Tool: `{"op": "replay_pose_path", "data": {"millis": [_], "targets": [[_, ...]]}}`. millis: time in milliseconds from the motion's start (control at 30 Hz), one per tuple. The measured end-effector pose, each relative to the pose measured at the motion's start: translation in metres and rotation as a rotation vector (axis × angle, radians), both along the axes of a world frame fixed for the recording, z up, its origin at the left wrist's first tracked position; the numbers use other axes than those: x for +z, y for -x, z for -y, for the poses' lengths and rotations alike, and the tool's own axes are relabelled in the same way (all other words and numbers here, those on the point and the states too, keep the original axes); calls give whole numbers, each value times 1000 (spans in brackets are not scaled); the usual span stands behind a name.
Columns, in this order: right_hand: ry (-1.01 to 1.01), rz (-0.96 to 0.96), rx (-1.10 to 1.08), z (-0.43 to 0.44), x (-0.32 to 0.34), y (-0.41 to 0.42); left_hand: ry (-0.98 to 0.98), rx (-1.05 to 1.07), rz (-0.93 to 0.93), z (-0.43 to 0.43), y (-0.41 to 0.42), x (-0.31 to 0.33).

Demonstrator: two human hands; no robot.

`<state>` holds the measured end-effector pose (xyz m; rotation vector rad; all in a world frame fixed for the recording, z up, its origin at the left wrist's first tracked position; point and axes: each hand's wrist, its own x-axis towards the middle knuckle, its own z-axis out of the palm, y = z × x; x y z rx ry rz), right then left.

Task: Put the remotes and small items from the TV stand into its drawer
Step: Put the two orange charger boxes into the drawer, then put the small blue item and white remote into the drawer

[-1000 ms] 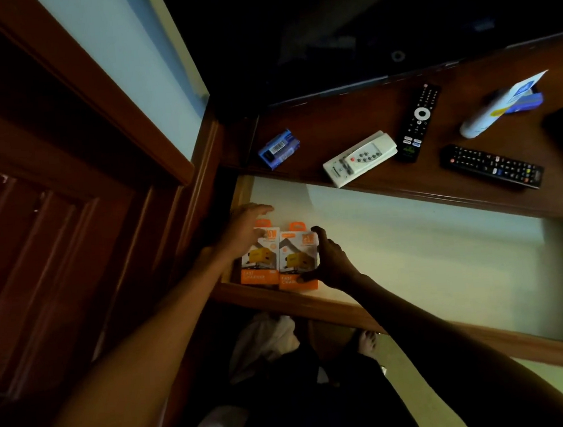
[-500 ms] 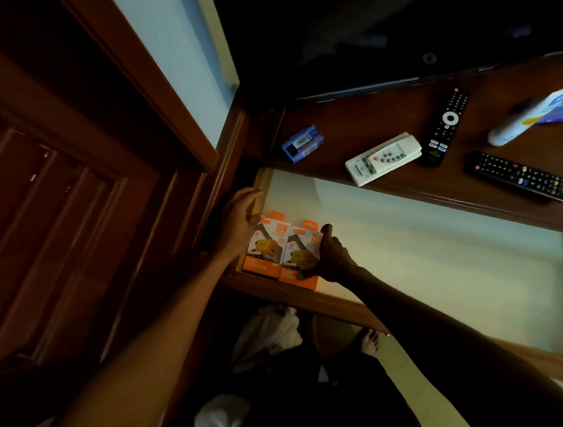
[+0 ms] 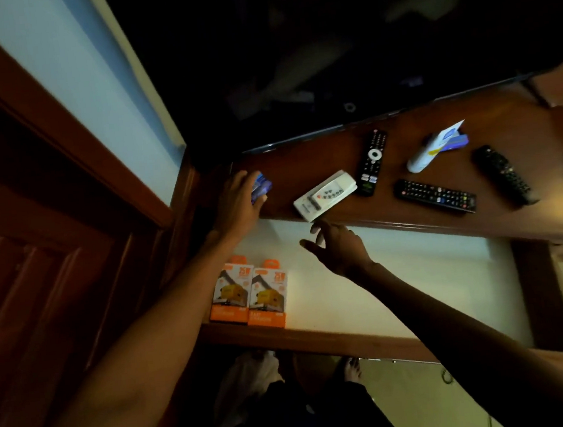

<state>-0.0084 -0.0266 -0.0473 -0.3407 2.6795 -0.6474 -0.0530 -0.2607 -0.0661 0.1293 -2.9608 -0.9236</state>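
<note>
Little can be read. The two orange boxes [image 3: 246, 294] in the drawer [image 3: 401, 291] carry white print on their orange bottom bands and large numerals near the top, but all of it is too blurred to make out. The buttons on the remotes [image 3: 435, 195] and the label on the white tube [image 3: 430, 150] are likewise illegible.
</note>
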Motion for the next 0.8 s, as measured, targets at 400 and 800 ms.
{"op": "replay_pose_path", "data": {"millis": [400,800], "targets": [[-426,-192,365,-24,18,99,-86,-88,49,-6,14,15],[-70,-330,343,-57,43,57,-148,-138,-42,-37,-59,28]]}}
